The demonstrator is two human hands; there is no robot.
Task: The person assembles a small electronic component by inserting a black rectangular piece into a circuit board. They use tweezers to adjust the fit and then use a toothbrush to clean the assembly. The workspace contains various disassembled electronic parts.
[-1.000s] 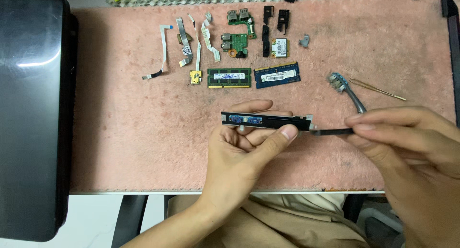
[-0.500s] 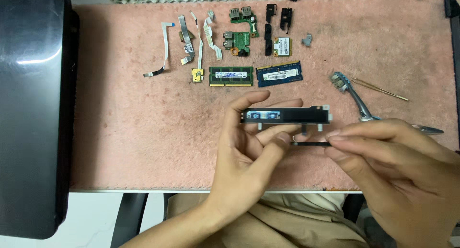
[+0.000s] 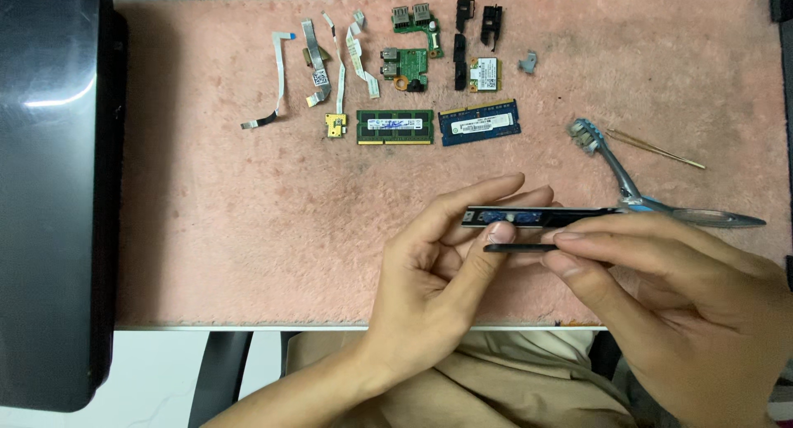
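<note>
My left hand (image 3: 442,263) pinches a long, thin black bar (image 3: 537,217) with small blue parts near its left end, holding it level above the pink mat (image 3: 248,230). My right hand (image 3: 669,304) holds a slim black tool (image 3: 519,248) just under the bar, its tip close to my left thumb. Both hands hover over the mat's near edge.
Laid out at the mat's far side are a green memory stick (image 3: 395,126), a blue memory stick (image 3: 479,122), small circuit boards (image 3: 406,63), white ribbon cables (image 3: 318,64) and black brackets (image 3: 459,60). A toothbrush (image 3: 628,172) and thin stick (image 3: 657,149) lie right. A black laptop (image 3: 49,188) lies left.
The bar has shifted right and slightly lower across the three frames. My right hand has brought the slim tool under the bar, nearer my left thumb.
</note>
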